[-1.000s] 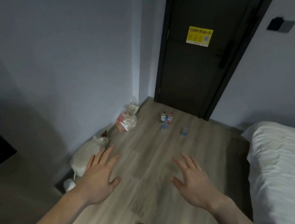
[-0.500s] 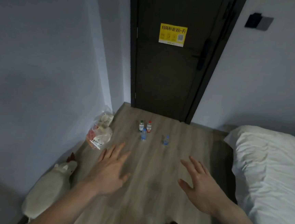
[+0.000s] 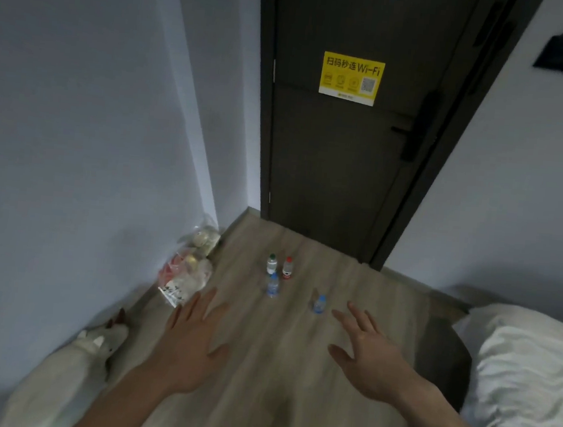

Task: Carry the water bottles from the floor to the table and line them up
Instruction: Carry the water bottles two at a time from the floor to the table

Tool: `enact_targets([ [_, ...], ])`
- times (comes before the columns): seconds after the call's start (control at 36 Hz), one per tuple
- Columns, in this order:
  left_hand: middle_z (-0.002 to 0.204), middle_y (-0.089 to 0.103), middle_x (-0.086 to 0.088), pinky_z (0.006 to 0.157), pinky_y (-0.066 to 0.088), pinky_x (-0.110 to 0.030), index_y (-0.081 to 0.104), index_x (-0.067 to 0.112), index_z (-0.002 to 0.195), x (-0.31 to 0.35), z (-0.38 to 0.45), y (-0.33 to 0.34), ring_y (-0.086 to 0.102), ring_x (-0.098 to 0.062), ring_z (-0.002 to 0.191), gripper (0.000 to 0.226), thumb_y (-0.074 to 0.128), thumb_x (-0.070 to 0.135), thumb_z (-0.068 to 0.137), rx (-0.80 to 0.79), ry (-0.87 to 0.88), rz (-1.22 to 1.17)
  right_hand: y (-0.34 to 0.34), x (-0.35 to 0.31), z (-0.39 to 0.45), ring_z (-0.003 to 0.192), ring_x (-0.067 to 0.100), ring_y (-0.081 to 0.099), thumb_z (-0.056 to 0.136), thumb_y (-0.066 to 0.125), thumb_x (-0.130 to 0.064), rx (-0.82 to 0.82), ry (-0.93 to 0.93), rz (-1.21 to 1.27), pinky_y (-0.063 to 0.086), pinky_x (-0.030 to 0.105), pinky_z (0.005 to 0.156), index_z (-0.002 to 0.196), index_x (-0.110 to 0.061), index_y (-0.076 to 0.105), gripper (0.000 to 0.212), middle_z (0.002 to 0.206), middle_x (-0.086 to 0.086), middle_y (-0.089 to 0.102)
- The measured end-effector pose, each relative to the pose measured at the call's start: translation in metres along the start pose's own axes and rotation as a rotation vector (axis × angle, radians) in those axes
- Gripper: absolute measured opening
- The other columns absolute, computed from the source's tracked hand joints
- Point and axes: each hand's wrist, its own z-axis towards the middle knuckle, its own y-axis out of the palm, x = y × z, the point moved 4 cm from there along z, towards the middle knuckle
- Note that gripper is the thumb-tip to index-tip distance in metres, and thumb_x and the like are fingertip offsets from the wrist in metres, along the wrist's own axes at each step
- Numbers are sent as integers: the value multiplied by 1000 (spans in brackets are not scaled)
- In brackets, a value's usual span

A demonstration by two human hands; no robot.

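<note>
A: Wood-grain floor [image 3: 294,367] carried four water bottles at mid-frame, by the dark door [image 3: 338,170]: a green-capped bottle [image 3: 271,264], a red-capped bottle [image 3: 288,269], a blue-capped bottle [image 3: 273,285], and a second blue one [image 3: 319,304] off right.

B: And each grip?

A: Released. The left hand [image 3: 193,345] and right hand [image 3: 367,360] hung flat-fingered, holding nothing, short of the bottles, likely spread for reaching. No table showed.

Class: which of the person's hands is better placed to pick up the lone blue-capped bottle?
Right. The right hand is open, its fingertips just beside that bottle; the left hand is farther off.
</note>
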Motion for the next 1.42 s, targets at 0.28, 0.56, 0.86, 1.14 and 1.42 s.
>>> enact_targets([
  [0.28,166,-1,4,124,9,-43,22,38,155,-20,104,1,-1,-24,154,84,20,71,77,-9,-120,-31,-47,25,140,157,21,0,103,46,-50,-56,-54,-47,16,41,126,160,-37,13,67,170,-7,-2],
  [0.56,166,-12,4,123,2,-43,12,36,157,-41,273,2,-6,-25,153,70,45,53,97,-139,-148,-66,-95,42,280,157,21,-1,103,44,-50,-86,20,-81,16,40,126,161,-36,13,67,170,-6,-4],
  [0.86,166,-5,0,125,5,-44,15,28,158,-30,434,-30,-3,-26,153,71,48,44,97,-162,-53,-71,-136,59,395,157,22,-1,103,47,-49,-90,82,-71,18,40,126,161,-35,12,69,170,-6,-5],
  [1.14,166,1,-1,124,9,-45,20,27,156,-33,531,-21,2,-28,153,70,49,44,95,-190,-100,-67,-153,87,517,157,23,4,103,47,-49,-186,8,-104,22,37,125,161,-32,14,69,170,-4,-1],
  [1.42,163,17,0,118,23,-39,26,29,153,-52,629,8,18,-24,150,67,52,44,94,-276,-303,-90,-129,108,669,154,20,15,104,45,-41,-389,-99,-156,28,34,117,158,-24,22,62,169,-2,6],
])
